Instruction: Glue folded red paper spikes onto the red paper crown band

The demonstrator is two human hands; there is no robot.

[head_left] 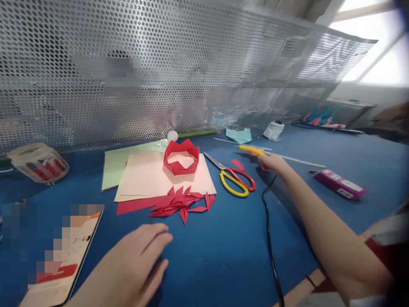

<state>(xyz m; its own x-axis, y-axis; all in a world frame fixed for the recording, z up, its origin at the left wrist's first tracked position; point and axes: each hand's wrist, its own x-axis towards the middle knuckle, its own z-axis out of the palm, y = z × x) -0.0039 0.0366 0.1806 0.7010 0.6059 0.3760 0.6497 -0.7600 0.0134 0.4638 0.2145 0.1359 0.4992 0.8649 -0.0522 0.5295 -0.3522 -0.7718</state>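
Observation:
My right hand (271, 163) is closed around the handle of a yellow hot glue gun (251, 149), whose black cord (269, 238) runs down over the blue tabletop. My left hand (137, 256) rests at the front with fingers apart and nothing in them. Just beyond its fingertips lie several folded red paper pieces (179, 205), partly on a red sheet (134, 205). A ring of folded red paper (181, 169) with pointed edges stands on pale pink sheets (147, 175). Between the sheets and the glue gun are spread scissors (234, 187) with one yellow and one red handle.
A perforated metal screen (159, 72) closes off the back. A phone (68, 264) and a jar (43, 164) are at left; a purple package (338, 184) lies at right. Clear sticks (300, 160), light blue paper (239, 135) and a white bundle (274, 131) lie farther back.

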